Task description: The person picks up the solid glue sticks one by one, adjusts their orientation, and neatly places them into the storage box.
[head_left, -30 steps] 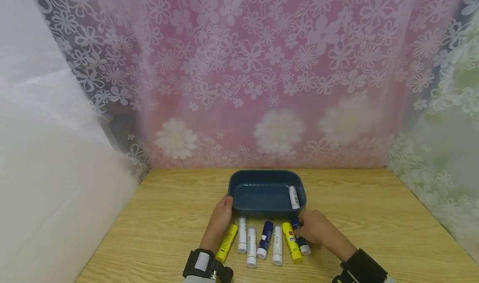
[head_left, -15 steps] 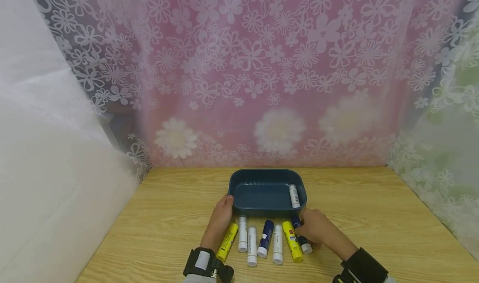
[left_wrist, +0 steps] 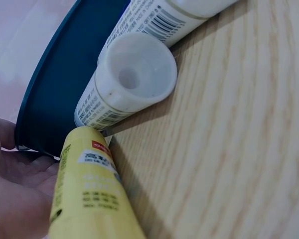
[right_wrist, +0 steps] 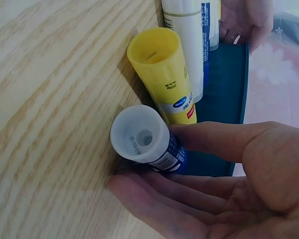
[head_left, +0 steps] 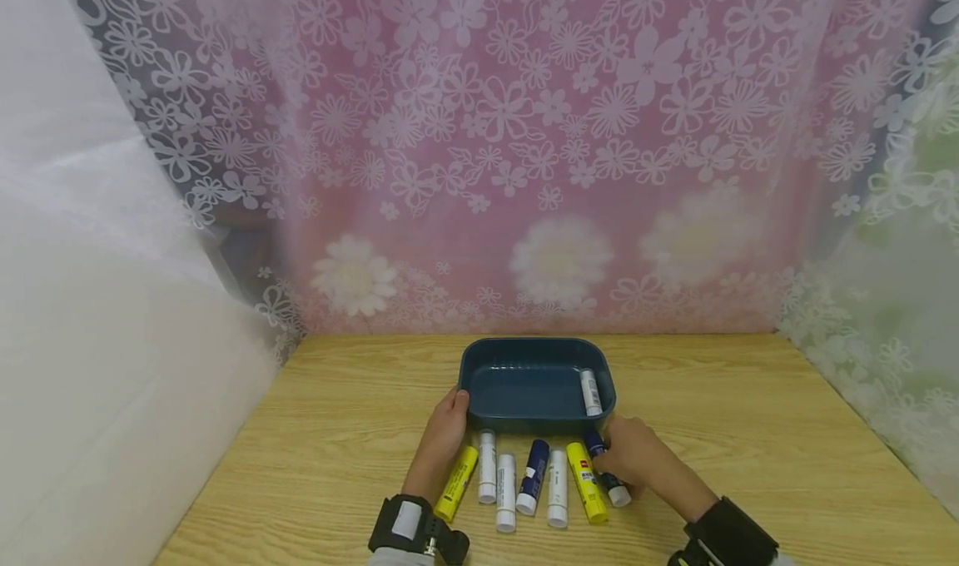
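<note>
- The rightmost navy glue stick (right_wrist: 160,145), at the row's right end beside the tray, is pinched between thumb and fingers of the right hand (head_left: 633,454).
- The dark teal tray (head_left: 534,425) is gripped at its near left corner by the left hand (head_left: 444,429).
- Inside it, near the right wall, a white glue stick (head_left: 590,393) is seen.
- On the tabletop (head_left: 337,466), six others are laid: yellow glue stick (head_left: 456,484), two white glue sticks (head_left: 506,493), navy, white, yellow.

Dark teal tray (head_left: 517,393), yellow glue sticks (head_left: 587,484), navy-and-white glue sticks (head_left: 534,474), white glue sticks (head_left: 505,489); pink, white-flowered curtain (head_left: 509,133)
</note>
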A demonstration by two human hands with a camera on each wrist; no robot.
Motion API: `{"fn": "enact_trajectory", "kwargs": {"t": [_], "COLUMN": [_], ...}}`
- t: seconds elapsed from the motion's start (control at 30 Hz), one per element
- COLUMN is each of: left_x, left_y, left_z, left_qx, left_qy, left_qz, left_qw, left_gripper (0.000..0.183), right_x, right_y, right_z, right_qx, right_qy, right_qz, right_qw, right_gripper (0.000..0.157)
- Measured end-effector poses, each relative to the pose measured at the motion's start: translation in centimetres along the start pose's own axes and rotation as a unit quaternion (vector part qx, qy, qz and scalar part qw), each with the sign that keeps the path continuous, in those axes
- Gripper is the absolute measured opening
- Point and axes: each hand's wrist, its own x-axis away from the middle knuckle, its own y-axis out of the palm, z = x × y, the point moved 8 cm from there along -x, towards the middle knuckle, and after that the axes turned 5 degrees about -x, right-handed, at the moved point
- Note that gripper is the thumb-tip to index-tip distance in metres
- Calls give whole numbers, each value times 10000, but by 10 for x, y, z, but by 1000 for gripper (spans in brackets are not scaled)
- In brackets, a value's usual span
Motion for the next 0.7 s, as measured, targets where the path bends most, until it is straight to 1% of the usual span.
{"fn": "enact_trajectory", "kwargs": {"t": [0.13,0.37,0.57,0.7], "left_x": [0,0,1,1], "left_y": [0,-1,0,0], "left_z": [0,1,0,0], "left_qx": [-9,49,32,-25], "left_qy": [5,-24,-122,-109], "left_qz": [-5,-15,0,18], "left_qw": [10000,10000,9999,9999], "left_gripper": [51,52,53,53], "right_x": [-2,-3,-4,-4], "right_y": [0,1,3,3], "right_z": [0,2,5,6], "right_qx": [148,118,77,59], "right_qy": [-101,-71,-33,-37], "right_qz": [104,30,21,71], "right_qw": [9998,9999,10000,10000], "right_gripper": [30,25,27,28]}}
